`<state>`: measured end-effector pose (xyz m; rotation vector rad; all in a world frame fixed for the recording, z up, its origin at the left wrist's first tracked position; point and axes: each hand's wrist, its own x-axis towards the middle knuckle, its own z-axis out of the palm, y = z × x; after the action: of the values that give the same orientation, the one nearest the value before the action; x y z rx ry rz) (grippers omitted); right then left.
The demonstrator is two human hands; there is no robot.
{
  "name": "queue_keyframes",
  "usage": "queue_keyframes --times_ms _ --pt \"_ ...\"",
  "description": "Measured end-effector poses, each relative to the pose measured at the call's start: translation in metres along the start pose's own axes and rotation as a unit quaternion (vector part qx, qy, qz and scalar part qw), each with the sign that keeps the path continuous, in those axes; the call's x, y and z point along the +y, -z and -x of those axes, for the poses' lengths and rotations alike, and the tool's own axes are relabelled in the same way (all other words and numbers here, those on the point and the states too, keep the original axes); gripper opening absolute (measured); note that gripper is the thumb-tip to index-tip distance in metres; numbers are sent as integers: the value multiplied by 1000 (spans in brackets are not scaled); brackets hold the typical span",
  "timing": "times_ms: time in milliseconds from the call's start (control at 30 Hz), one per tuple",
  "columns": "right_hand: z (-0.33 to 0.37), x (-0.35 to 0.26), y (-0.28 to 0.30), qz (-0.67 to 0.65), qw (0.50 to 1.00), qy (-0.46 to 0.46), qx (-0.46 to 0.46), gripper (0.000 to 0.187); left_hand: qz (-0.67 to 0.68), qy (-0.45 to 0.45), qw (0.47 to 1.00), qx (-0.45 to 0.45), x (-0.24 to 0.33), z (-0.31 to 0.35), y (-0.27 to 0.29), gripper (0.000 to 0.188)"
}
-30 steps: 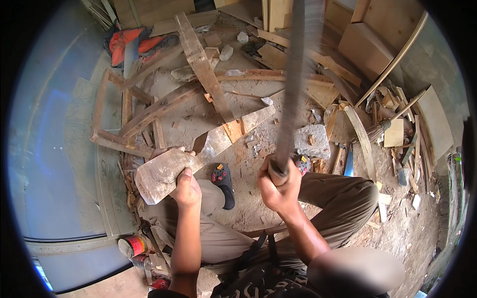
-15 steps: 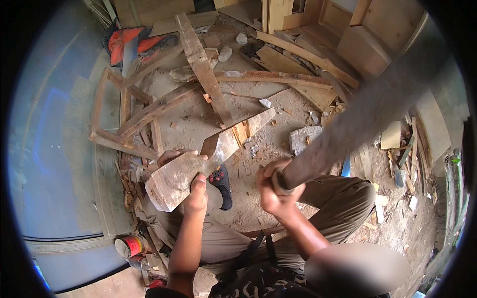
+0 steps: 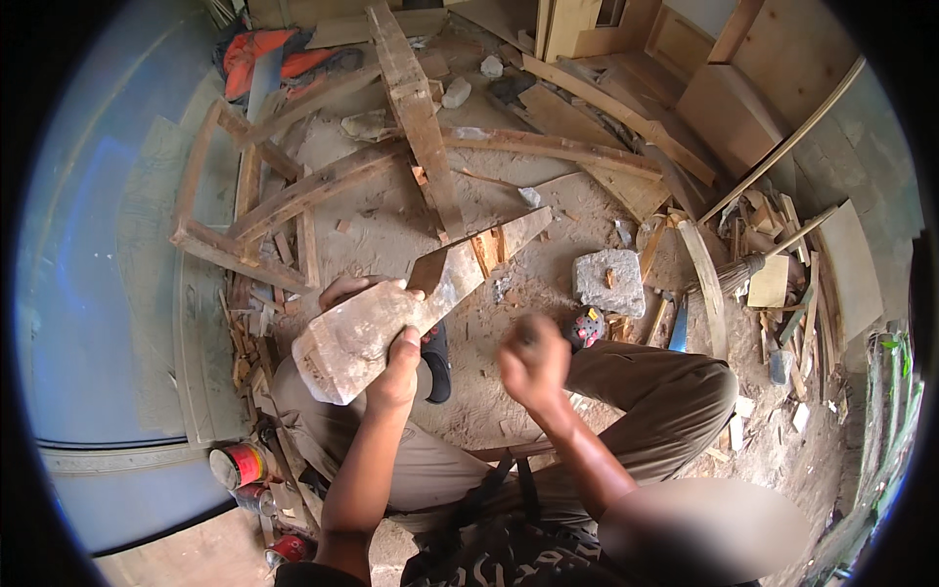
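A flat, pale wooden piece point(image 3: 357, 342), broad at my end and tapering to a long arm, slants up to the right over my lap. My left hand point(image 3: 395, 374) is closed round its broad part, thumb on the near side and fingers at the far edge. Midway along the piece is a fresh, lighter-coloured cut point(image 3: 486, 251). My right hand point(image 3: 534, 362), smeared by motion, is a fist to the right of the wood, apart from it. It grips the machete handle point(image 3: 529, 335), whose end shows end-on; the blade cannot be made out.
A rough stone block point(image 3: 608, 283) lies beyond my right knee. Old timber frames point(image 3: 318, 201) and a thick beam point(image 3: 416, 117) stand ahead. Offcuts and a broom point(image 3: 738, 272) are at right, cans point(image 3: 238, 466) at lower left, beside a bluish panel point(image 3: 117, 293).
The machete's long dark blade, raised toward the upper right before, no longer shows. My right fist has turned and is slightly higher. My left hand keeps its hold on the wood.
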<state>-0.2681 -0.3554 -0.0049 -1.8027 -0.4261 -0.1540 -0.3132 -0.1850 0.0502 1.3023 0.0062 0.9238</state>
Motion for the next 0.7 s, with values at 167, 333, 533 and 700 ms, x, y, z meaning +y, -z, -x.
queue_keyframes --times_ms 167,333,533,700 --pt "21 -5 -6 17 975 -188 -113 17 -37 -31 999 18 -4 -2 -1 69" --pt "-11 -67 28 -176 983 -47 9 14 -53 -48 997 -17 3 0 5 66" --pt "18 37 -13 39 977 -191 -89 18 -33 -42 999 -2 -17 1 7 62" --pt "-10 -42 21 -49 985 -147 -79 24 -44 -49 997 36 -14 -7 -9 63"
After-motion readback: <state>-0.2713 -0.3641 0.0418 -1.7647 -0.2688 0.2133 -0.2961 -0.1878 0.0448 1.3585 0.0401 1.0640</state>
